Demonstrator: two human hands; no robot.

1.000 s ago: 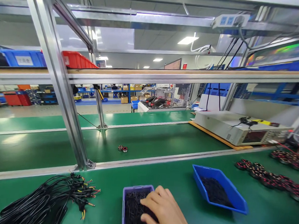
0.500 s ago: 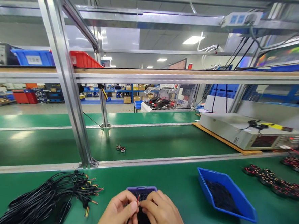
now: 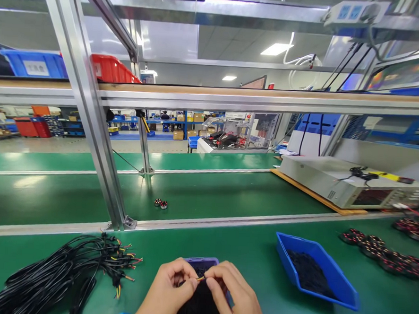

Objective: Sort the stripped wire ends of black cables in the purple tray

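Observation:
My left hand (image 3: 171, 289) pinches a thin cable's wire end (image 3: 200, 279), with yellow and red showing between thumb and forefinger. Facing it, my right hand (image 3: 236, 293) is closed at the fingertips, meeting the tip of the wires. Something tiny and dark shows at that spot, too small to name. Both hands are above a purple-rimmed bin (image 3: 203, 260) with dark pieces inside, partly covered by my fingers. To the left lies a bundle of black cables (image 3: 42, 277) with bare red and yellow wire ends.
A blue bin (image 3: 346, 291) of small black pieces stands at right. Several round motors (image 3: 377, 248) lie beyond it, near a grey instrument (image 3: 322, 175). Two small motors (image 3: 160, 203) sit behind the metal rail. An aluminium post (image 3: 97, 136) rises at left.
The wire end has turned from upright to nearly level between my fingers, and yellow now shows. My right fingertips have shifted to its tip. The camera view has tilted slightly.

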